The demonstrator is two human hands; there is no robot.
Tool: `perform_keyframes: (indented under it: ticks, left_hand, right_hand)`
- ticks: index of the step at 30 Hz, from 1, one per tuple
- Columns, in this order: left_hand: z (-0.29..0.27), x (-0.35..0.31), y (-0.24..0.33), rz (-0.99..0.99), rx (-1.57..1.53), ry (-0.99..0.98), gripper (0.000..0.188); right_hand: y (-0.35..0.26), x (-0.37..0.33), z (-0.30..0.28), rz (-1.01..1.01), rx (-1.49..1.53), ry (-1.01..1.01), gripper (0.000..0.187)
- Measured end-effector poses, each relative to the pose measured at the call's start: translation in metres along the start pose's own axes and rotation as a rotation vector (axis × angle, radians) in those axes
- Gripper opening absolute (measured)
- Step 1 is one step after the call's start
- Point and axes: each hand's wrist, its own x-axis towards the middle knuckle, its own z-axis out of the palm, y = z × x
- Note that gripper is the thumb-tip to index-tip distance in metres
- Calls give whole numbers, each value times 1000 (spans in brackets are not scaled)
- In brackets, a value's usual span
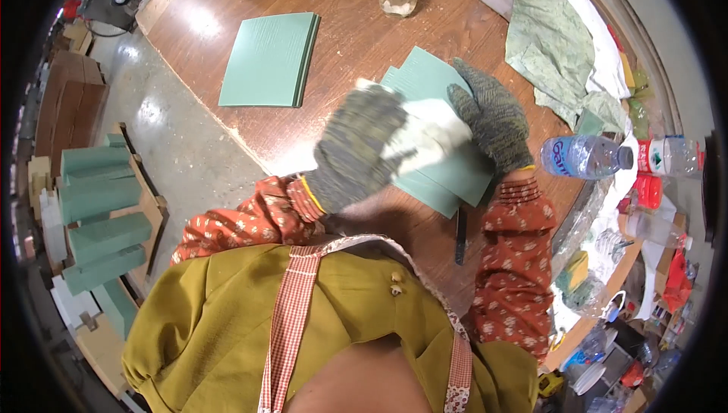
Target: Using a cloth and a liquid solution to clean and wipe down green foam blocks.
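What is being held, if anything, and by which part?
Left hand: a white cloth, by its left part. Right hand: at right edge of green panels; grip unclear.

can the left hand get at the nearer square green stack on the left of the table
Probably yes: nothing seems to stand between the gloved left hand and that green stack, though the hand may need to let go of the white cloth first.

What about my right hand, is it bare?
No, the right hand wears a dark, mottled knit glove with a yellow edge.
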Motion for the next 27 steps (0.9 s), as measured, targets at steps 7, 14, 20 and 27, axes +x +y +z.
perform_keyframes:
  ticks: [7,14,20,27]
  left_hand:
    - [-28,-8,-45,-954,-860,457,32]
    - [-46,-1,-6,-538,-511,242,46]
    - [-54,-17,-24,-755,-778,413,36]
    - [-54,-34,-39,-1007,-1183,381,35]
  right_hand:
    - [-9,3,4,131,-39,2,49]
    - [-17,-9,5,103,-142,183,39]
    - [-46,-15,-4,321,-178,13,42]
    - [-27,-7,-9,299,-61,-21,56]
